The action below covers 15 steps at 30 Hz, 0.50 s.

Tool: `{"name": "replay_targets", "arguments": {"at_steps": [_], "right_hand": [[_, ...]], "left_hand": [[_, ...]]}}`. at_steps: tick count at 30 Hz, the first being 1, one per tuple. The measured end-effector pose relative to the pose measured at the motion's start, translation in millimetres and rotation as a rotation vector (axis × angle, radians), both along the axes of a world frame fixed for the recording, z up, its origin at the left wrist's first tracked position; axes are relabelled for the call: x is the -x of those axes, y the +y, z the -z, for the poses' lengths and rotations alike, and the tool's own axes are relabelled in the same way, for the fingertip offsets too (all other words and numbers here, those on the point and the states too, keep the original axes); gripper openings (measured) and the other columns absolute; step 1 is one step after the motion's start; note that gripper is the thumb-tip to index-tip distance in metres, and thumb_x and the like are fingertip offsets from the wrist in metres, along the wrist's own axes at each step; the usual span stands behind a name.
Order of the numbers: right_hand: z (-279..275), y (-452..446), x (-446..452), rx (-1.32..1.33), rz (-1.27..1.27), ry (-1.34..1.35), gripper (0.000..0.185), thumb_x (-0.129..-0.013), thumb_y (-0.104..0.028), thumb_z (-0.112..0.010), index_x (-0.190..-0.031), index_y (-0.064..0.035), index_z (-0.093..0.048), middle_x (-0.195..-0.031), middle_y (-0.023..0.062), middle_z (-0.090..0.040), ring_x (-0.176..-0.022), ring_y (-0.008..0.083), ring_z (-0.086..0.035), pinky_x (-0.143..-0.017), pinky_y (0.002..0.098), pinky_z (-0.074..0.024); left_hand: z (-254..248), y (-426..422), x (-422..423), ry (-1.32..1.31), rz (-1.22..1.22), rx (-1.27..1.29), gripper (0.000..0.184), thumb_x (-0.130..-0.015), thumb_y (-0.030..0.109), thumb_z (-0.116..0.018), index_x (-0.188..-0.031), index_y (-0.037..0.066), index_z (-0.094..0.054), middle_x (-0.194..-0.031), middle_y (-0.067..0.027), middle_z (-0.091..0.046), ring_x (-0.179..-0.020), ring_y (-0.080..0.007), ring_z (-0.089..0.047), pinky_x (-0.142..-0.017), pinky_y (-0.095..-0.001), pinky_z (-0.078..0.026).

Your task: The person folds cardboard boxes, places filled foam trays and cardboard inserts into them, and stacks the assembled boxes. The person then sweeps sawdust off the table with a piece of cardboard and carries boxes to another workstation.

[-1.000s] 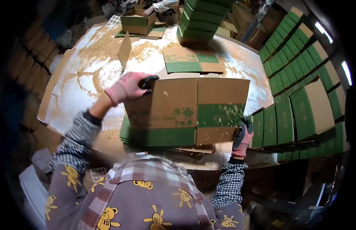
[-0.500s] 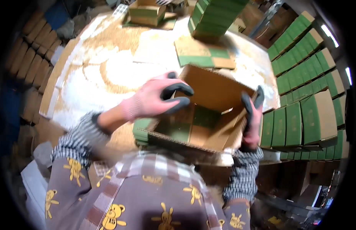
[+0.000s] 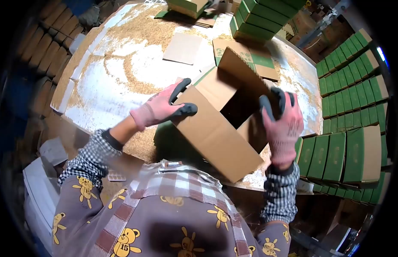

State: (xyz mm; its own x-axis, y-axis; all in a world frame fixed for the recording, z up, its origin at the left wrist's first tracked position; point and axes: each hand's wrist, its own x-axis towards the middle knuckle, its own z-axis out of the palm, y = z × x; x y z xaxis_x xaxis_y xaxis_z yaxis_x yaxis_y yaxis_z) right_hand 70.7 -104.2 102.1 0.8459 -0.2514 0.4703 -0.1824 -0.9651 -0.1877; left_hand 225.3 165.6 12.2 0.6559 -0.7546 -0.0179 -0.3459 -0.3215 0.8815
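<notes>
An open cardboard box [image 3: 218,135] is tilted in front of me at the table's near edge, its brown side facing me. My left hand [image 3: 164,105], in a pink glove with dark fingertips, grips the box's left end, thumb on the brown face. Gloved the same way, my right hand [image 3: 286,120] holds the right edge, with the thumb toward the inside. The box's dark interior shows between both hands. Under its left part lies a stack of green cardboard [image 3: 171,141], partly hidden.
Sawdust-like grains cover the white table [image 3: 92,103]. Flat printed cardboard [image 3: 263,62] and a grey-brown sheet [image 3: 184,48] lie beyond the box. A green box stack [image 3: 261,21] stands at the back. Rows of green boxes [image 3: 321,156] line the right; brown stacks [image 3: 47,53] the left.
The box has turned and tipped, so its brown outer side now faces me. My left hand has closed on its left end; my right hand has shifted along the right edge.
</notes>
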Motion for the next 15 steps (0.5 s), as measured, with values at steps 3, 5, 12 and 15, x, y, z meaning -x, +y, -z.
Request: {"name": "replay_targets", "arguments": {"at_steps": [3,5,12,15], "right_hand": [[0,36,36,-0.02,-0.219,0.251,0.108,-0.059,-0.064,-0.07,-0.132,0.0083,-0.038,-0.127,0.0275,-0.045,-0.113,0.0417,-0.05,-0.096,0.0489,-0.0396],[30,68,54,0.013,-0.301,0.398,0.109,-0.055,-0.048,-0.081,-0.137,0.0051,-0.033,-0.138,0.0272,-0.038,-0.128,0.0439,-0.037,-0.109,0.0512,-0.0279],[52,65,107,-0.607,-0.152,-0.19,0.101,-0.063,-0.02,-0.08,-0.145,0.003,-0.025,-0.148,0.0219,-0.029,-0.136,0.0366,-0.031,-0.113,0.0429,-0.0235],[153,45,135,-1.036,-0.072,0.115,0.068,-0.085,-0.012,-0.057,-0.145,0.0011,-0.027,-0.13,0.0138,-0.05,-0.118,0.0228,-0.05,-0.103,0.0384,-0.0365]], "left_hand": [[7,-7,7,0.142,-0.036,-0.072,0.074,-0.085,0.042,-0.067,-0.139,0.0,-0.039,-0.131,-0.0147,-0.052,-0.122,-0.0199,-0.048,-0.102,-0.0323,-0.039],[3,-14,11,0.605,-0.068,0.228,0.062,-0.091,0.035,-0.06,-0.137,-0.001,-0.041,-0.135,-0.0145,-0.049,-0.125,-0.0199,-0.047,-0.104,-0.0328,-0.039],[-46,-42,41,0.281,-0.113,0.602,0.049,-0.095,0.012,-0.05,-0.141,0.001,-0.037,-0.141,-0.0129,-0.044,-0.128,-0.0212,-0.043,-0.108,-0.0345,-0.033],[-120,-50,35,-0.114,0.209,0.585,0.049,-0.081,0.01,-0.061,-0.128,0.004,-0.05,-0.127,-0.0096,-0.053,-0.112,-0.0207,-0.053,-0.096,-0.0349,-0.043]]}}
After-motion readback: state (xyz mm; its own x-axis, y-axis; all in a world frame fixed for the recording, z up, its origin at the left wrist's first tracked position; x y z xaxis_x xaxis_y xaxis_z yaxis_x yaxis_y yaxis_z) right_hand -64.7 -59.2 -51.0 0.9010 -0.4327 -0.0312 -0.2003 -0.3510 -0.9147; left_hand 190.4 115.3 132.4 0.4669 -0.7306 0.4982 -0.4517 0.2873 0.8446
